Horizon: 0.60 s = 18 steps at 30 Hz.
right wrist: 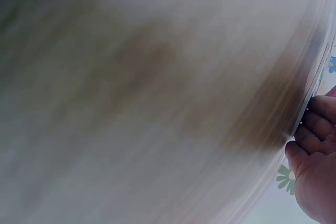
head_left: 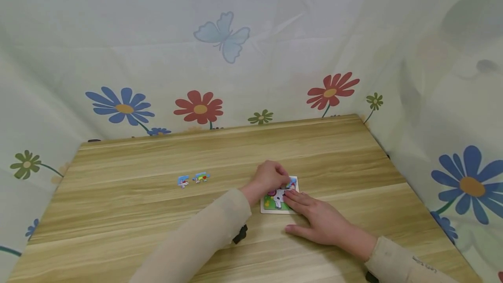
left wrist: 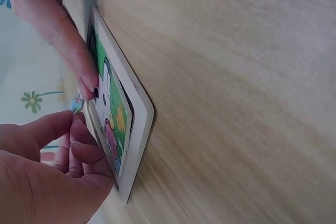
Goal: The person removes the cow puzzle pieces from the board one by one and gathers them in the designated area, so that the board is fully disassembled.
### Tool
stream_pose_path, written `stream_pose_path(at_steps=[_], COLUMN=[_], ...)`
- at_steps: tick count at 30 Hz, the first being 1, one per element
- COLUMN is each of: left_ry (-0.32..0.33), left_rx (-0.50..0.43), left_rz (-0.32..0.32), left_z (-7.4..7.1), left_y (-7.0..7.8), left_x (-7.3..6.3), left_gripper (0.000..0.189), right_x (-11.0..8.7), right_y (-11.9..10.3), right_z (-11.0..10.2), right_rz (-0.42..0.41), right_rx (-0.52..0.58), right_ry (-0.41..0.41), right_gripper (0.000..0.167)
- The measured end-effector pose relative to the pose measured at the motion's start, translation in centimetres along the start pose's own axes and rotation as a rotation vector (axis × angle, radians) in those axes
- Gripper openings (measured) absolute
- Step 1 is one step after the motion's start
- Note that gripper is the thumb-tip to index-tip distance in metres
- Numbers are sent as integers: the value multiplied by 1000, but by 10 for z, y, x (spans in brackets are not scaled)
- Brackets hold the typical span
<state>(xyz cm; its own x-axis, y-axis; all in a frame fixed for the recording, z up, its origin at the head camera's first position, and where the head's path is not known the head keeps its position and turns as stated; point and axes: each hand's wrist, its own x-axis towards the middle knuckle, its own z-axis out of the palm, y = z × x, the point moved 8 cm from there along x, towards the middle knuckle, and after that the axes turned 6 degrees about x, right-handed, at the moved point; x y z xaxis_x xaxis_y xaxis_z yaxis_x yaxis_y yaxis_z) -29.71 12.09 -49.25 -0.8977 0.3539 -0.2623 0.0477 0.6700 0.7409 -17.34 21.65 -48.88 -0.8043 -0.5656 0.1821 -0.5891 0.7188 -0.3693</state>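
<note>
A small jigsaw puzzle board [head_left: 271, 212] with a pale rim lies on the wooden table; a cow picture [head_left: 278, 198] on green shows in it. My left hand [head_left: 269, 175] is over the board's far left part. Its thumb and forefinger pinch a small light-blue puzzle piece [left wrist: 77, 104], seen edge-on in the left wrist view just above the board. From the right, my right hand [head_left: 324, 223] rests its extended fingertips on the picture, its thumb apart on the near side. The hands hide part of the picture.
Two loose puzzle pieces, one with a white animal [head_left: 183, 181] and one blue and green [head_left: 201, 177], lie on the table to the left of the board. A flower-printed curtain [head_left: 275, 56] hangs behind the table [head_left: 137, 213] and at its sides.
</note>
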Motion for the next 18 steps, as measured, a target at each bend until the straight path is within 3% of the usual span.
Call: stream_pose_path(at_steps=[8, 13, 18], left_ry=[15, 13, -2], left_rx=[-37, -25, -38], left_rz=[73, 121, 127], left_z=[-12, -29, -49], left_y=[7, 11, 10], left_x=[0, -6, -13], left_gripper=[11, 10, 11], right_x=[0, 0, 0], right_y=[0, -2, -2], right_z=[0, 0, -1], right_rz=[29, 28, 31], right_rx=[-9, -16, -8], right_ry=[-10, -7, -8], right_gripper=[73, 72, 72])
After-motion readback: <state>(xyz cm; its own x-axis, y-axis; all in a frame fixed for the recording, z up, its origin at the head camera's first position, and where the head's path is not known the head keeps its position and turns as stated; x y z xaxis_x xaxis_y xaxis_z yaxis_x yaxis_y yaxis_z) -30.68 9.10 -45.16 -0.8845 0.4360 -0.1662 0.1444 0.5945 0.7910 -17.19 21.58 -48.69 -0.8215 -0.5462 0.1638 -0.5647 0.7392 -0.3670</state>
